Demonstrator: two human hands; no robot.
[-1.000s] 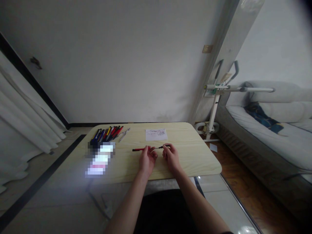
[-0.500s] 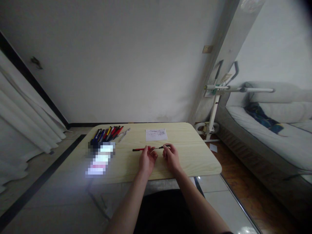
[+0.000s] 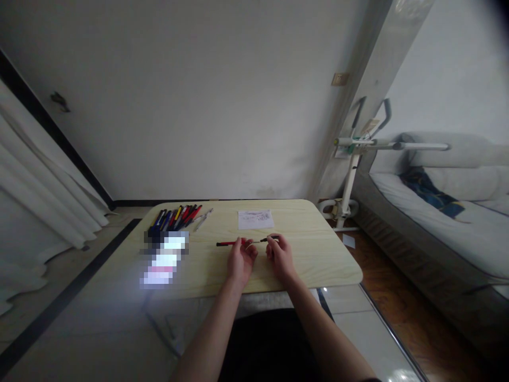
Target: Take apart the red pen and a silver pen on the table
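Both hands are over the middle of a light wooden table [image 3: 318, 265]. My left hand [image 3: 240, 261] pinches the end of a red pen barrel [image 3: 227, 243] that points left. My right hand [image 3: 280, 255] pinches a short black pen part [image 3: 265, 240]. A thin light piece runs between the two parts, so the pen appears pulled apart. The fingers of both hands are closed on these pieces.
A row of several red, blue, black and yellow pens [image 3: 175, 217] lies at the table's far left, with a metal tool [image 3: 202, 218] beside it. A printed paper slip [image 3: 255, 218] lies behind my hands. To the right stand an exercise machine [image 3: 352, 159] and a sofa [image 3: 445, 201].
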